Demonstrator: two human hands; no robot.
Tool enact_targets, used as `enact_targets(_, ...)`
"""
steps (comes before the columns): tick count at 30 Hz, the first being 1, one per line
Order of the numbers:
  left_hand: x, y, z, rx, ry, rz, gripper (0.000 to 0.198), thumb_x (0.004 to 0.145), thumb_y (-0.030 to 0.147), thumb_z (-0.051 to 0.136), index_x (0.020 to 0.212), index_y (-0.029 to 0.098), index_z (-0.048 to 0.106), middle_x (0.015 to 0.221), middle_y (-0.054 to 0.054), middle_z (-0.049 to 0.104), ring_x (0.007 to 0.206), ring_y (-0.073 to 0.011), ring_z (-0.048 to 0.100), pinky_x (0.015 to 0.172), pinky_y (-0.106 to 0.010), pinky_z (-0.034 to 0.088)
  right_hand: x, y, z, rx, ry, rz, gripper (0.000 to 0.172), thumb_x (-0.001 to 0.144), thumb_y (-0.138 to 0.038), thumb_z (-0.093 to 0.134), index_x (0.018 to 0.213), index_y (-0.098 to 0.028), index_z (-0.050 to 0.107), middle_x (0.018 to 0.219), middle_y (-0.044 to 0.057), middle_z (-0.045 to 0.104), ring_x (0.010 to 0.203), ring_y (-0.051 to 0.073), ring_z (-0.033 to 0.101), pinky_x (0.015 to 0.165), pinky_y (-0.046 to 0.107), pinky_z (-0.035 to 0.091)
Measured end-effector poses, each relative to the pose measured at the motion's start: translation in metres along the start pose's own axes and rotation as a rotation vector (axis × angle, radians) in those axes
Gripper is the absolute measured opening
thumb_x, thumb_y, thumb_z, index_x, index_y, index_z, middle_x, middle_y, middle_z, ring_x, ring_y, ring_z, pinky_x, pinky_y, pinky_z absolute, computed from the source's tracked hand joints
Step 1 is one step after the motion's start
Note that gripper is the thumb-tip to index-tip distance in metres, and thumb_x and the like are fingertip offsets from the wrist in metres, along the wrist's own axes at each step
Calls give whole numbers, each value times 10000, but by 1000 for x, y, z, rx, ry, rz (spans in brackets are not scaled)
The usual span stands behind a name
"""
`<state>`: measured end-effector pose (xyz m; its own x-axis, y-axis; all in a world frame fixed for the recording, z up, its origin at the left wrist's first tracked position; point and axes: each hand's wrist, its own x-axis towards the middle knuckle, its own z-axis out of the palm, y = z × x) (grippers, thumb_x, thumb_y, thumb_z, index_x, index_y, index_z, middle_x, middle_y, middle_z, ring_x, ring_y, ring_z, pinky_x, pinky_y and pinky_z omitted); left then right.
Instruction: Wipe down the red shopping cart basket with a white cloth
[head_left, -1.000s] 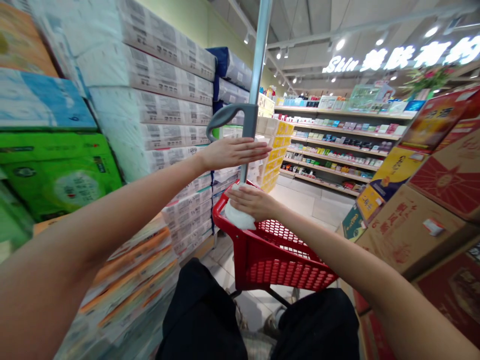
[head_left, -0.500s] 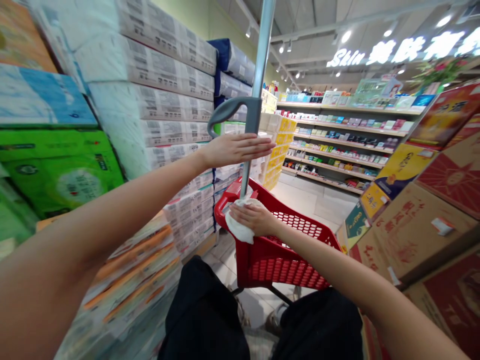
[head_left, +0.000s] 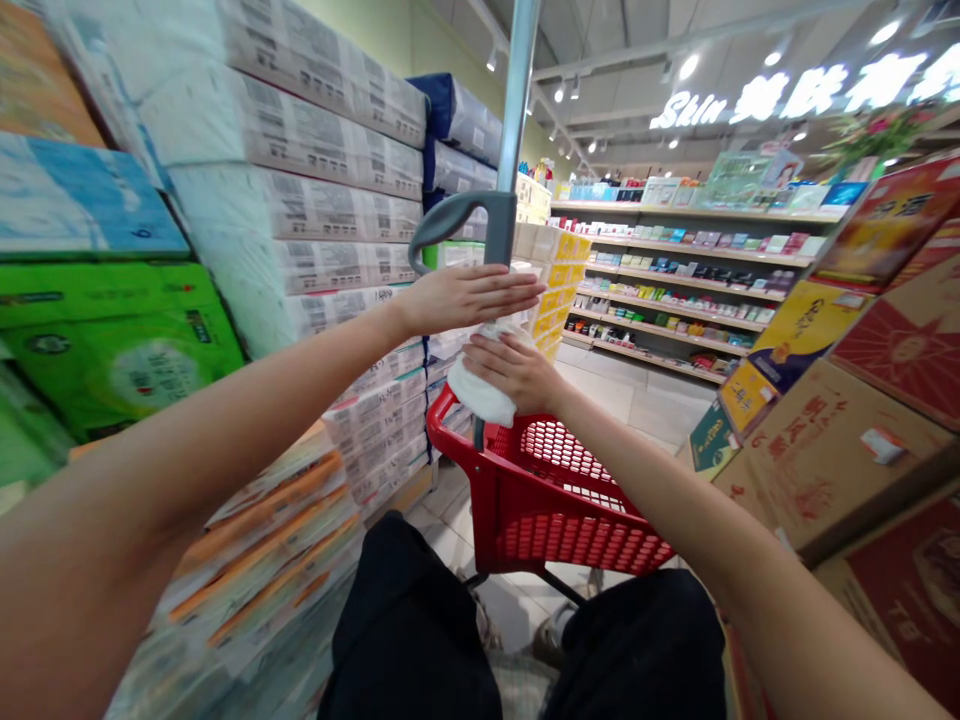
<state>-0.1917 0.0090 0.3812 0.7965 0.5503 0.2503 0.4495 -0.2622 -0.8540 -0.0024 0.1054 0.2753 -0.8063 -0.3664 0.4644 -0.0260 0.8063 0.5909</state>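
A metal pole (head_left: 520,110) with a grey loop handle (head_left: 450,222) rises above a red shopping cart (head_left: 517,500). Just below that handle, my left hand (head_left: 476,298) lies across the pole, its fingers straight and close together; the thumb is hidden behind. Under it, my right hand (head_left: 517,370) presses a white cloth (head_left: 480,390) around the pole's lower part, fingers closed over it. The cloth hangs down over the cart's near corner. The pole's lower end is hidden by the cloth and the cart.
Stacked plastic-wrapped packs (head_left: 337,150) and green packs (head_left: 127,340) stand close on my left. On the right, cardboard boxes (head_left: 832,450) are piled near my forearm. Shelves (head_left: 690,270) of small goods stand ahead, past the tiled floor. My knees are below the cart.
My right hand has slid the white cloth up the pole, from the cart's rim to just beneath my left hand. My left hand stays in nearly the same place.
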Motion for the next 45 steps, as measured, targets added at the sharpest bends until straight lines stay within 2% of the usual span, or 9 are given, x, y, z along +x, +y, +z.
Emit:
enact_targets(7,0,-1,2,31,-6,5,682,918,15,199,1551,196,20,1623,19,196,1480,-82,131,1225,-285,160,-38,-53,44,-54,-73,-205,427,949,-230,445,1351,-111,528,1448,107,515,1365,192,454,1156,361,356)
enact_targets(10,0,-1,2,16,-31,2,685,919,21,202,1551,207,11,1621,17,204,1479,-85,137,1228,-290,148,-28,-30,27,-68,-109,-287,430,954,-214,446,1371,-122,503,1470,100,490,1401,175,400,1182,360,324)
enact_targets(17,0,-1,4,-46,19,14,615,951,60,226,1546,155,105,1621,-6,208,1488,-111,124,1223,-321,180,8,20,-17,-36,-18,-116,491,953,-179,456,1442,-165,417,1507,89,443,1448,186,317,1203,433,271)
enact_targets(21,0,-1,7,-190,95,-14,627,947,52,197,1544,240,160,1588,36,304,1462,-99,236,1210,-301,215,-12,-21,17,-45,50,26,499,942,-179,439,1439,-140,425,1492,106,458,1423,197,368,1186,425,309)
enact_targets(26,2,0,3,-293,68,-69,660,936,42,194,1539,311,174,1567,64,347,1441,-90,294,1206,-281,219,-40,-62,48,-97,-96,-193,403,950,-202,436,1330,-121,545,1422,85,547,1338,168,489,1137,312,392)
enact_targets(30,3,0,0,-312,1,-81,638,950,58,208,1535,311,191,1574,65,332,1448,-95,281,1216,-295,198,-19,-22,13,-104,-121,-294,415,959,-196,436,1358,-114,514,1460,90,504,1387,176,424,1184,339,332)
enact_targets(35,2,0,0,-298,97,-55,628,955,94,300,1527,335,206,1568,70,344,1444,-118,302,1200,-313,260,15,25,-29,-22,-75,-158,448,954,-163,441,1401,-155,475,1464,95,498,1410,185,389,1181,420,320)
enact_targets(40,3,2,-7,-267,-79,-82,591,979,70,199,1539,261,174,1599,49,271,1474,-101,200,1229,-331,180,-11,-29,12,43,-28,47,494,922,-148,450,1414,-110,463,1458,146,492,1405,209,400,1167,442,340)
enact_targets(45,4,2,-11,-246,-101,-98,656,954,33,243,1541,308,135,1604,79,253,1474,-85,184,1230,-312,175,-36,-60,45,-19,-148,-241,397,938,-204,468,1306,-96,567,1395,117,567,1318,195,512,1134,345,403)
